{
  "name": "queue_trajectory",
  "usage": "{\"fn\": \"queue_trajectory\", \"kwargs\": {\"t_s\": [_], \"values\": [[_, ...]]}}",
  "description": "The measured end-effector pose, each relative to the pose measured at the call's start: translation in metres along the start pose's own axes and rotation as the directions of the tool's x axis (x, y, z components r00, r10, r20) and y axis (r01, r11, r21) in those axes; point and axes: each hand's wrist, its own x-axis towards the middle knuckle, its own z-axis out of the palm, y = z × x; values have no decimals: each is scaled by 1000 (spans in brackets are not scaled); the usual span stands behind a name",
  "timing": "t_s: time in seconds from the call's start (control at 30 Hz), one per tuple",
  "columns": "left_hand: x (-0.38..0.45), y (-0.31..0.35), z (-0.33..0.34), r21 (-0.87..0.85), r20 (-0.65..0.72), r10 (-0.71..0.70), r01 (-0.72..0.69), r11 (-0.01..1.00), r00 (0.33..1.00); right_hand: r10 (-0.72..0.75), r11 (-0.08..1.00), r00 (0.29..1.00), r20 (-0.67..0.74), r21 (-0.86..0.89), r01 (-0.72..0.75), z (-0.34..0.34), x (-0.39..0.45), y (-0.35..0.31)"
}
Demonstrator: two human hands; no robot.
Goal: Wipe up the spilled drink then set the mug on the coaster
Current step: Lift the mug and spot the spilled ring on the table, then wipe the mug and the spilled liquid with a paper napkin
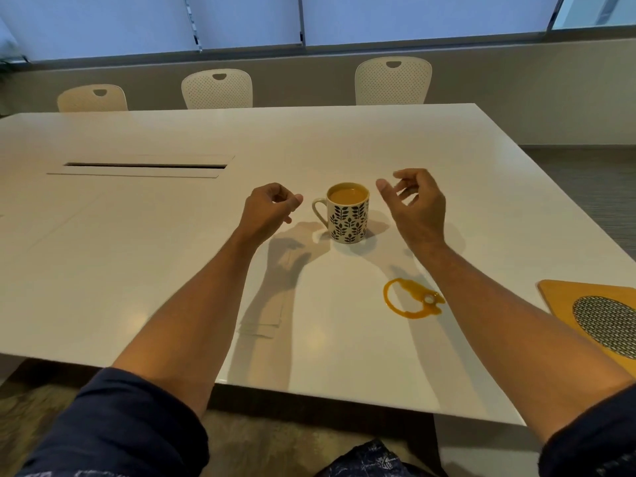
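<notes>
Fingers of both hands hung loosely curled and held nothing, the left hand point(266, 206) and right hand point(414, 204) flanking the full mug point(347, 213) mid-desk. Nothing looked done yet: the ring-shaped spill point(411, 299) lay unwiped toward the desk's near edge, napkins point(263, 320) untouched beside it, and the coaster point(599, 321) sat bare at the right edge.

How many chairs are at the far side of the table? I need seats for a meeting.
3. One chair at the far left, one in the middle, one to the right, all behind the table. Others may sit outside the view.
</notes>
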Motion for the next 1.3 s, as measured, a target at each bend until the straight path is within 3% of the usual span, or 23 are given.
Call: {"fn": "queue_trajectory", "kwargs": {"t_s": [0.1,0.23,0.4,0.5,0.67,0.83,1.1,1.3], "values": [[-18,-5,-13,120,-46,40,-34,992,998,-176,984,983,-51,-35,174,3,-13,-21],[-42,-18,-27,266,-107,72,-42,963,992,-271,962,958,97,-14,274,25,-42,-45],[-69,-43,-40,360,-212,107,-24,933,971,-90,983,874,478,-98,155,68,-75,-68],[-83,-53,-46,442,-210,98,5,897,973,86,958,795,600,-268,99,97,-82,-73],[-92,-66,-42,582,-77,58,-2,813,995,220,892,743,632,-439,110,122,-79,-71],[-92,-74,-40,560,-90,11,41,827,996,303,872,727,616,-487,49,131,-69,-65],[-98,-74,-38,527,-125,49,24,850,991,437,851,680,588,-516,-100,141,-57,-68],[-101,-71,-38,512,-146,59,24,859,987,476,831,703,529,-531,-163,151,-56,-72]]}}
